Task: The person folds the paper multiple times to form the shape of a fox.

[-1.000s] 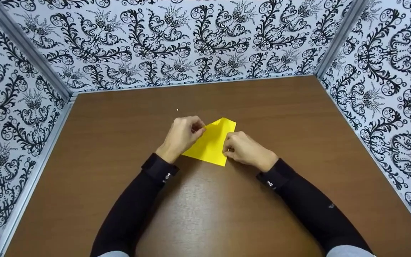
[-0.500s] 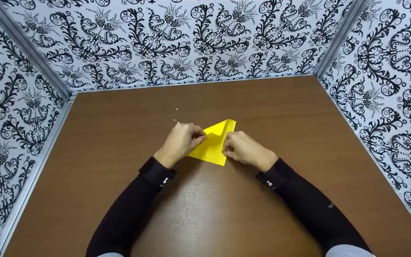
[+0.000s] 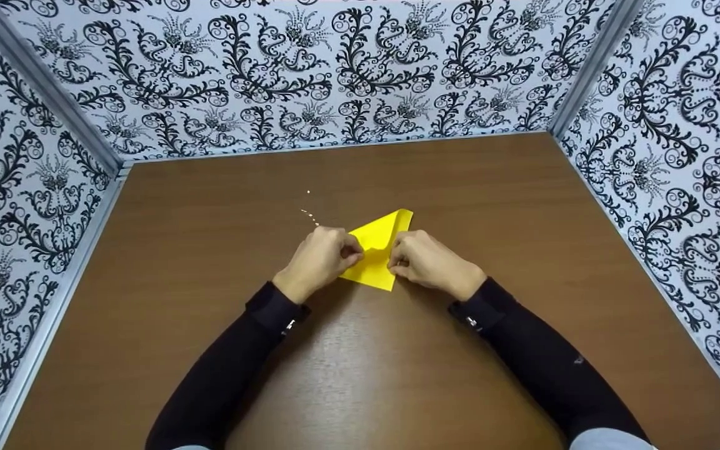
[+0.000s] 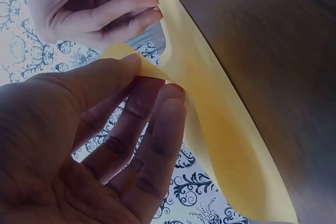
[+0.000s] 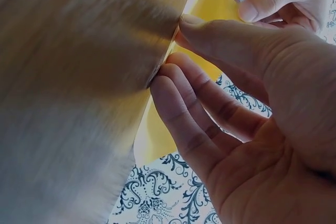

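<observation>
A sheet of yellow paper is on the wooden table between both hands, its left side lifted and bent over towards the right. My left hand pinches the raised edge; in the left wrist view the thumb and fingertips grip the curling yellow paper. A narrow strip stands at an angle along the sheet's upper right side. My right hand holds the right edge low against the table. In the right wrist view, the right hand's thumb and fingertips meet at that edge.
Patterned black-and-white panels enclose the brown table at the back and both sides. Several small pale specks lie on the tabletop just beyond the left hand.
My left hand has moved slightly nearer and to the right, bending the paper's left side further over. More pale specks show behind it. The right hand has stayed in place.
</observation>
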{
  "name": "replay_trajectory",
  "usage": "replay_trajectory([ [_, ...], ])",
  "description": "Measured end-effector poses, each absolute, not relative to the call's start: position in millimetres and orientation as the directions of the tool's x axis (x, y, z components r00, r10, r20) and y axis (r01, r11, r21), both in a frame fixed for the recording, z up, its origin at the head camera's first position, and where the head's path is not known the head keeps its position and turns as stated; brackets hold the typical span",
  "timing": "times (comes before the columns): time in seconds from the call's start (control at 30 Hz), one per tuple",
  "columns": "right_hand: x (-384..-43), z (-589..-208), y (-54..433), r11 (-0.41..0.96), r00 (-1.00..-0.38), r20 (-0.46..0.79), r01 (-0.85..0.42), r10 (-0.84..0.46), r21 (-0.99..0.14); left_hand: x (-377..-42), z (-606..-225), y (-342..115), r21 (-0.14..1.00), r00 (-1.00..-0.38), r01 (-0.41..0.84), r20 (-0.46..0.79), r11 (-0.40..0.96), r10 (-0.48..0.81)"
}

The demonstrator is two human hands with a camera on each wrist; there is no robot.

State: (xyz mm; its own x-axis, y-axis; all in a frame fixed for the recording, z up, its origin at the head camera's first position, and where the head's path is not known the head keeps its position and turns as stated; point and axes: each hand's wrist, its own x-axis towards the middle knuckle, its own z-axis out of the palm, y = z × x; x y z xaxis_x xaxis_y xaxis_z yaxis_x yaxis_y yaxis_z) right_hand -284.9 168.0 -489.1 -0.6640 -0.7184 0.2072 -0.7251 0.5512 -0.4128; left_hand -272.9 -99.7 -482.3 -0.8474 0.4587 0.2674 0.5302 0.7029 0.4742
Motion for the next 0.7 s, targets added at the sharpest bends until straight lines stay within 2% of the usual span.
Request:
replay_trajectory([
  [0.7, -284.4, -487.6, 169.4, 0.580, -0.688, 0.175, -0.700, -0.705, -0.415, -264.1, -490.9, -86.0, 0.426, -0.815, 0.577, 0.253, 0.697, 0.521],
])
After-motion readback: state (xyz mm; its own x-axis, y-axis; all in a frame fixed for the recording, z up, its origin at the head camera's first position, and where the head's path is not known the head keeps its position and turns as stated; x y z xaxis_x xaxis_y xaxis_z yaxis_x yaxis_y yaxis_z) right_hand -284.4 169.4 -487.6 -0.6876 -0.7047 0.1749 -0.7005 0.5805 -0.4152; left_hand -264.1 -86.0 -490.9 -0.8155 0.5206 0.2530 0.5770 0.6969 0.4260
